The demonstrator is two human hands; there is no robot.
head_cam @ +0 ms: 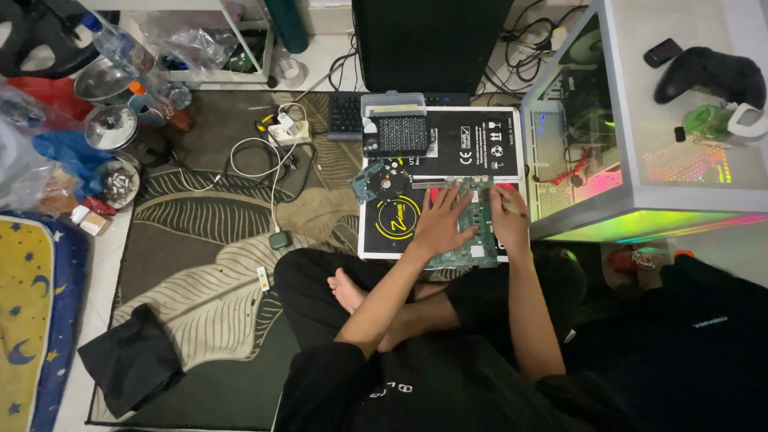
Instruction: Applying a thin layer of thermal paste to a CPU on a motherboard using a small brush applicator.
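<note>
A green circuit board (477,234) lies on a black box lid (389,232) on the floor in front of my crossed legs. My left hand (442,220) rests flat on the board's left part, fingers spread. My right hand (509,214) is closed around a red-handled tool (506,189), its tip pointing down at the board's right side. A round disc-shaped part (382,181) lies just beyond the board on the left.
A glowing glass computer case (632,168) stands at the right with a game controller (706,74) on top. A black flat box (477,144), a small clear container (394,124), a keyboard, cables and a charger (280,240) lie on the leaf-patterned rug. Bottles and pots crowd the far left.
</note>
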